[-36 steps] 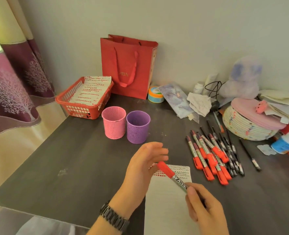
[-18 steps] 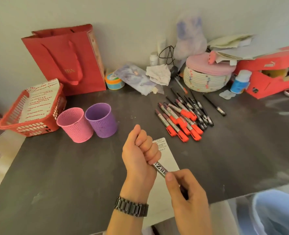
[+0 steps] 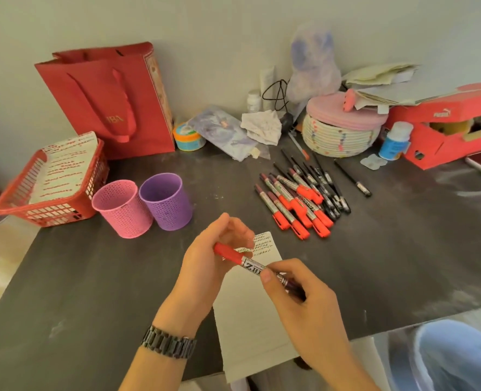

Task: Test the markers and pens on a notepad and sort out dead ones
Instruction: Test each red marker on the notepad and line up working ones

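Dark grey table, spanning the scene, with broad bare surface at near left and near right. Red paper gift bag, upright against the far wall at left. Red cardboard shoebox, far right. Red plastic lattice basket, far left at the table edge, holding a sheet marked with red strokes. White lined notepad, near centre, its near end overhanging the table's near edge, small scribbles at its far end and the rest blank. Pink perforated cup and purple perforated cup, touching side by side, just beyond and left of the hands; nothing shows inside either. Heap of red-capped markers and black pens, lying right of the cups, near the notepad's far right corner. Left hand, blurred, fingers loosely curled about the cap end; whether it actually clasps cannot be told. Right hand, pinching the barrel between thumb and fingers. Red-capped silver marker, held above the notepad's far half, cap on. Progress, as judged: early, with the cups apparently unfilled, the heap awaiting test and this marker not yet uncapped. Room: free passage from hands to cups; the overhanging notepad could slip under writing pressure.
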